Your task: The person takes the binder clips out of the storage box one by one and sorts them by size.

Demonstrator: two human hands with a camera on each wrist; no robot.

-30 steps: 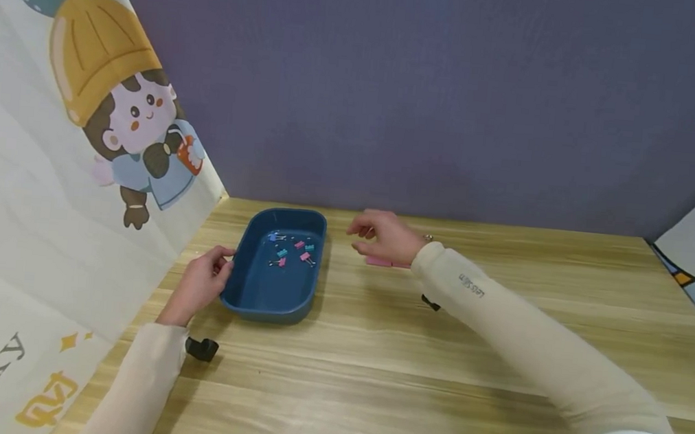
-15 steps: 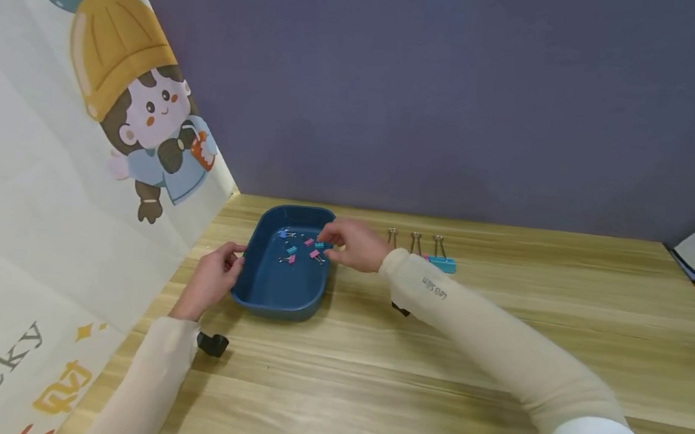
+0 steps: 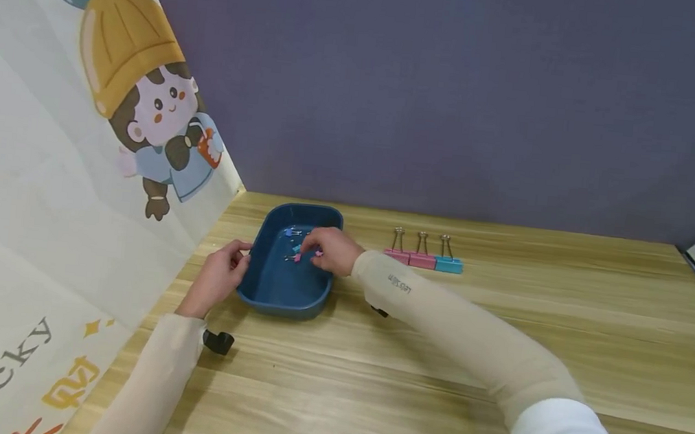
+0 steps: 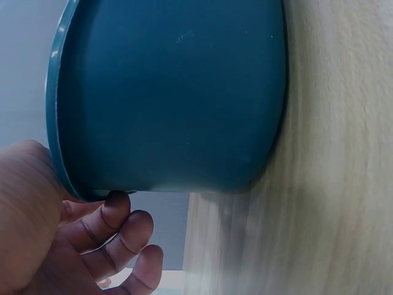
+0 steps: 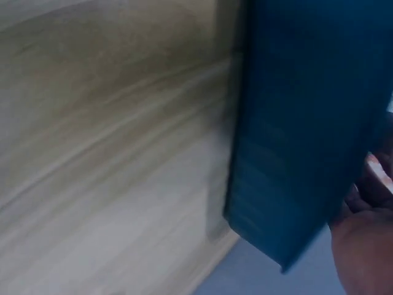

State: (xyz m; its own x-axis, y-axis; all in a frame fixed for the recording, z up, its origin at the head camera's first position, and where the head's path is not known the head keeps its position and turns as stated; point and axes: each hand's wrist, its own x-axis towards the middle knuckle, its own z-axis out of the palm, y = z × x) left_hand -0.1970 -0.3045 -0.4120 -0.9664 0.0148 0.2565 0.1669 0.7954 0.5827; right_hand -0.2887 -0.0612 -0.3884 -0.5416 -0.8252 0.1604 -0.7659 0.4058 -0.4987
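A blue plastic bin (image 3: 275, 293) stands on the wooden table, with small binder clips in pink, teal and blue on its floor. My left hand (image 3: 218, 271) grips the bin's left rim; in the left wrist view its fingers (image 4: 136, 230) curl beside the outer wall at the corner. Over the right rim reaches my right hand (image 3: 333, 250), with thumb and forefinger apart above the small clips. A small pink binder clip (image 3: 297, 258) lies close to those fingertips, and a blue one (image 3: 288, 232) farther back. The right hand covers other clips, and its fingers are mostly hidden in the right wrist view.
Right of the bin, larger binder clips lie in a row: two pink ones (image 3: 422, 261) and a teal one (image 3: 449, 265), handles toward the back. A dark wall panel (image 3: 455, 116) rises behind the table (image 3: 332, 388). A printed curtain (image 3: 25, 216) borders the left.
My right hand has moved left from the row of large clips to inside the bin, uncovering the row. The left hand stays on the rim while the head view shifts slightly.
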